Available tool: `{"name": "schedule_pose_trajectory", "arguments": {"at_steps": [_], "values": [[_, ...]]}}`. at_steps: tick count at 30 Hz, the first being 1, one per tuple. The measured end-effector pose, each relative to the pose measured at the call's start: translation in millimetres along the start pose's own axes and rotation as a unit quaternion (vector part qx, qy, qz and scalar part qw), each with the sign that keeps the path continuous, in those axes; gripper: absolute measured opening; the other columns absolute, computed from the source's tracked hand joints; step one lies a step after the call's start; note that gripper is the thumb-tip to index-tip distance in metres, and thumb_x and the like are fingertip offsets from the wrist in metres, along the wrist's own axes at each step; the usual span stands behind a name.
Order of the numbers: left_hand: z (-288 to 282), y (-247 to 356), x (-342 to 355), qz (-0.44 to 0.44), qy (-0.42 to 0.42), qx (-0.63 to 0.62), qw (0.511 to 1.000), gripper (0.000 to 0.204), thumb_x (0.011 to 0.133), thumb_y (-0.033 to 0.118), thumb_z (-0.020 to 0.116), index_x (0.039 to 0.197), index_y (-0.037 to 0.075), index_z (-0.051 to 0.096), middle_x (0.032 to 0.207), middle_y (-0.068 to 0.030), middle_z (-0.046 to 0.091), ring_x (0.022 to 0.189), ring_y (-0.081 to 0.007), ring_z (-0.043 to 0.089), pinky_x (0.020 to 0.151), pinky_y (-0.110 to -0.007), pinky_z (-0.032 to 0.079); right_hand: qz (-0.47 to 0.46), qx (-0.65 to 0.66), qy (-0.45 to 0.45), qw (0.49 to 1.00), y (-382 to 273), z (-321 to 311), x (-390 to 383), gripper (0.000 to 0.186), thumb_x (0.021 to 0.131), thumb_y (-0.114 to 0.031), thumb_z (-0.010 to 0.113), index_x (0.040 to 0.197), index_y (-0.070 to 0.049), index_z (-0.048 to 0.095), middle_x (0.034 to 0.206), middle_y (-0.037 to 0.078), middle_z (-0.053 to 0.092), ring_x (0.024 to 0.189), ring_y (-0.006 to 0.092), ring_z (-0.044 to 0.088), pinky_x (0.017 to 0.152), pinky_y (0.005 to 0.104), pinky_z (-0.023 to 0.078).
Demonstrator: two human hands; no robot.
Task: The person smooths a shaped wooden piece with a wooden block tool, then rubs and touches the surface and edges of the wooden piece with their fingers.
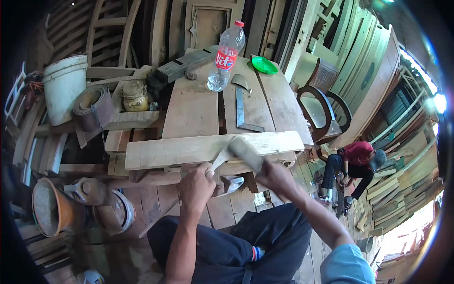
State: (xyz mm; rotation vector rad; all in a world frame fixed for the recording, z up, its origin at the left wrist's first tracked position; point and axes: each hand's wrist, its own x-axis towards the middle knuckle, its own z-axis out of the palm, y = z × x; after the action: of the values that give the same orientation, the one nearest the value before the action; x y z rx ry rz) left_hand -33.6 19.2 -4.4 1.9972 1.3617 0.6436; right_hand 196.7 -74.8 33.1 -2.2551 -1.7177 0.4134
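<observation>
A long pale plank (177, 150) lies across the near end of the wooden bench top, with faint lines marked on its left part. My left hand (196, 185) is closed round a narrow, light-coloured strip (219, 159) that slants up in front of the plank; its exact kind is unclear. My right hand (275, 177) grips a blocky grey-brown wooden piece (246, 154), blurred by motion. The block's far end overlaps the strip's upper end and the plank; whether they touch I cannot tell. Behind the plank lies a metal try square (241, 111).
Farther back on the bench are a plastic bottle (226, 59) and a green dish (264, 66). To the left are a white bucket (65, 90), a rolled abrasive belt (93, 108) and a glass jar (135, 96). A person (357, 163) sits at the right near a chair (321, 111).
</observation>
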Motion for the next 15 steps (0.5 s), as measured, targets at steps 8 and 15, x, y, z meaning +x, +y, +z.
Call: {"name": "schedule_pose_trajectory", "arguments": {"at_steps": [8, 15], "values": [[0, 7, 0, -0.01, -0.022, 0.032, 0.999, 0.017, 0.087, 0.019, 0.059, 0.101, 0.013, 0.068, 0.089, -0.0174, 0.069, 0.086, -0.0391, 0.066, 0.074, -0.048, 0.051, 0.003, 0.0, 0.002, 1.0, 10, 8, -2, 0.051, 0.074, -0.031, 0.07, 0.104, 0.005, 0.05, 0.084, 0.029, 0.065, 0.082, 0.0455, 0.065, 0.07, 0.05, 0.052], [-1, 6, 1, 0.009, 0.008, 0.0, 1.0, 0.017, 0.088, 0.019, 0.059, 0.1, 0.011, 0.067, 0.092, -0.0176, 0.069, 0.088, -0.0386, 0.066, 0.075, -0.048, 0.051, 0.109, 0.016, 0.008, 0.994, -2, -11, 10, 0.048, 0.075, -0.031, 0.068, 0.099, 0.006, 0.049, 0.084, 0.03, 0.065, 0.08, 0.0468, 0.065, 0.071, 0.0505, 0.052]]}}
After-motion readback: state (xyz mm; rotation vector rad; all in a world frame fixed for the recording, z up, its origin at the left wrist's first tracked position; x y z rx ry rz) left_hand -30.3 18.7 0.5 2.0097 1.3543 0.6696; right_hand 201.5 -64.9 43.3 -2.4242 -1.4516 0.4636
